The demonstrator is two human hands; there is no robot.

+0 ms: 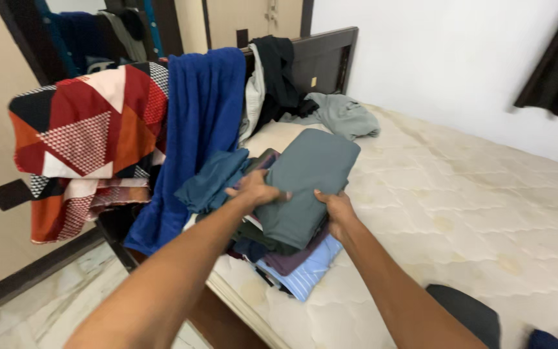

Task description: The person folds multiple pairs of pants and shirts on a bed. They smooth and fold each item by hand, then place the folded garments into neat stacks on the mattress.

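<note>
A folded grey-green garment lies on top of a stack of folded clothes at the near corner of a bare cream mattress. My left hand grips the garment's left edge, thumb on top. On the opposite side, my right hand holds its near right edge. A loose teal cloth lies just left of the stack, beside my left hand.
A blue towel and a red, white and black patterned blanket hang over a rail at the left. Dark and grey clothes lie heaped by the wooden headboard. A dark cloth sits at the lower right.
</note>
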